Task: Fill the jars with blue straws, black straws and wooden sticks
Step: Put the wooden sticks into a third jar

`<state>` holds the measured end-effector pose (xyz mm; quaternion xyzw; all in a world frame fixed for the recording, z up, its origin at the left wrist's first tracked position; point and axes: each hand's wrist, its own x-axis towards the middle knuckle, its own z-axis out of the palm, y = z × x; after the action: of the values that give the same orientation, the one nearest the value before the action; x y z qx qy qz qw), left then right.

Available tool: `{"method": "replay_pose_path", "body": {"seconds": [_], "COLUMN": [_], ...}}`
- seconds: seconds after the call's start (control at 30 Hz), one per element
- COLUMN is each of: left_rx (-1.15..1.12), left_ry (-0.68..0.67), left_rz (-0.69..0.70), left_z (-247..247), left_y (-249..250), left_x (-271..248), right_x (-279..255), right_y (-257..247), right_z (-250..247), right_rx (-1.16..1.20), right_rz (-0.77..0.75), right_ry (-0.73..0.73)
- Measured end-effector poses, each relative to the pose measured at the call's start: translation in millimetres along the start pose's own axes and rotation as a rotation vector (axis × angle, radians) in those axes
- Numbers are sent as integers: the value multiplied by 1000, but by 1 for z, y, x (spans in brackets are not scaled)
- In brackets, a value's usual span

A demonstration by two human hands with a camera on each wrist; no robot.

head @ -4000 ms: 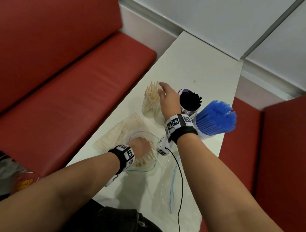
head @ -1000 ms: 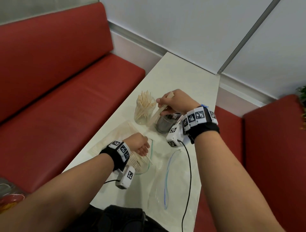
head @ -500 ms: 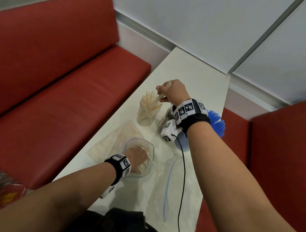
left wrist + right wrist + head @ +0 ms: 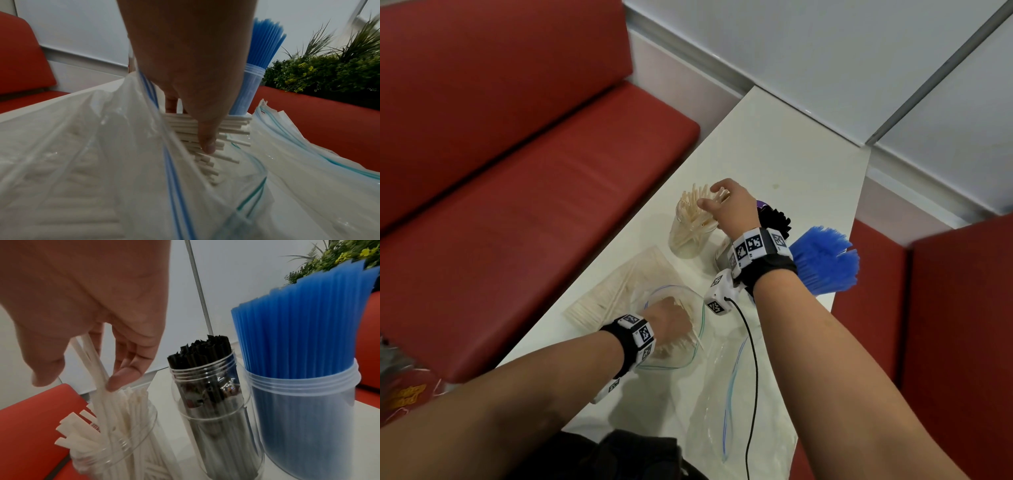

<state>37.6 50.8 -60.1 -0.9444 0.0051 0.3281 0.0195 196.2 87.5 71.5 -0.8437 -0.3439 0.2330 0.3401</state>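
Note:
Three clear jars stand in a row on the white table (image 4: 791,144). The left one holds wooden sticks (image 4: 690,226) (image 4: 115,434), the middle one black straws (image 4: 775,219) (image 4: 209,394), the right one blue straws (image 4: 822,260) (image 4: 298,353). My right hand (image 4: 722,202) (image 4: 82,379) hovers over the stick jar; a few sticks (image 4: 96,363) run between its thumb and curled fingers, their lower ends inside the jar. My left hand (image 4: 671,318) (image 4: 197,129) is inside an open zip bag (image 4: 123,162), thumb laid across a bunch of sticks (image 4: 232,128), fingers behind them.
Another pack of sticks (image 4: 613,291) lies left of the bag. Empty zip bags (image 4: 726,394) and a black cable (image 4: 753,359) lie near the table's front. Red benches (image 4: 517,205) (image 4: 945,308) flank the narrow table. Green plants (image 4: 329,73) stand beyond the right bench.
My right hand has brought its tilted sticks upright and lowered them into the stick jar. My left hand has gone back into the bag and closed on more sticks.

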Motion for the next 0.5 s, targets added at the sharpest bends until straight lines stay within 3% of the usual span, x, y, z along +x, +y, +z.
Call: {"method": "replay_pose_path", "body": {"seconds": [0.13, 0.37, 0.5], "left_rx": [-28, -527, -619], "left_ry": [25, 160, 333], "left_rz": [33, -11, 10], "left_z": [4, 8, -2], "left_y": [0, 12, 16], "left_x": [0, -2, -15], "right_x": [-5, -21, -32], "right_y": [0, 4, 7], "right_z": [0, -4, -12], "right_rx": [8, 51, 120], "right_rz": [-20, -43, -89], "right_ry": [-8, 10, 119]}}
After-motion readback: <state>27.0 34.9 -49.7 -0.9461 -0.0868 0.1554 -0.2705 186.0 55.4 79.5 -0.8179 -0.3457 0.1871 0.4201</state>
